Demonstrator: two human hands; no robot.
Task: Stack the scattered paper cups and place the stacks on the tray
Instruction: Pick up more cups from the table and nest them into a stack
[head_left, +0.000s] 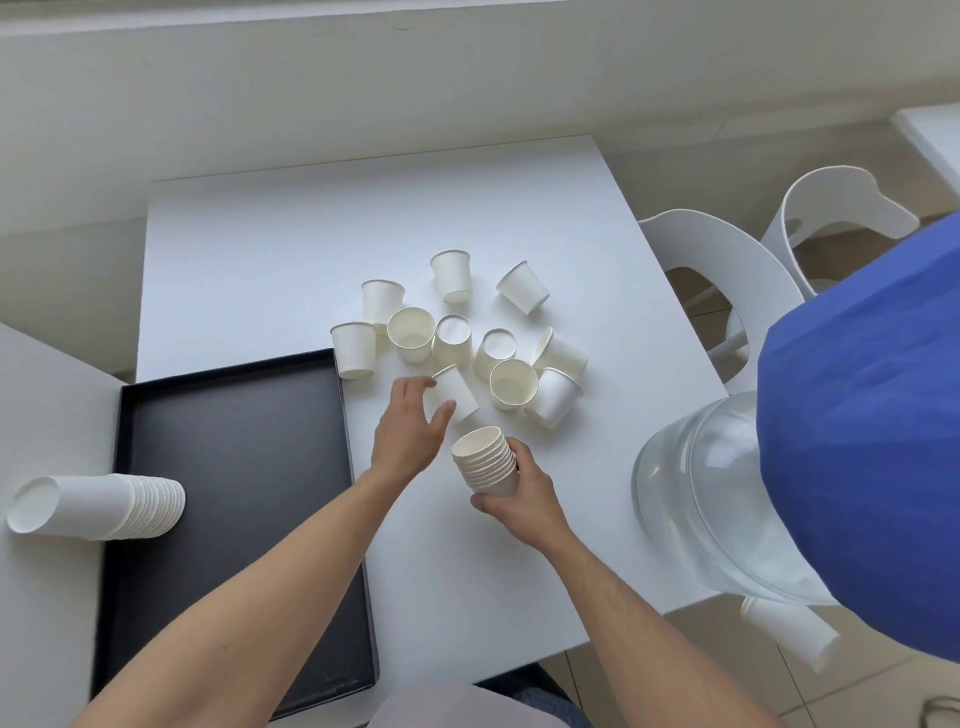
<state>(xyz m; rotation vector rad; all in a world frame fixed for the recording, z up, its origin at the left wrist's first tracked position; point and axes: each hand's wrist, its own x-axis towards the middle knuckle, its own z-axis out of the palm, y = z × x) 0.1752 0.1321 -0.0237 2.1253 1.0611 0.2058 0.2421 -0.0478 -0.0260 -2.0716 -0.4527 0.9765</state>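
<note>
Right hand (511, 488) grips nested cup stack (485, 462) just right of black tray (234, 499); left hand (410, 428) pinches loose cup (453, 395). Finished stack (98, 506) lies sideways across tray's left rim. Scattered cups (467, 332) on worktop (311, 249) beyond tray.

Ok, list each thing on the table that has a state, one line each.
left hand: gripping a single cup lying on its side
right hand: holding a nested stack, mouth up
finished stack: on its side across the tray's left edge
tray: flat, bare in the middle
loose cups: scattered, some upright, some tipped, some upside down
</note>
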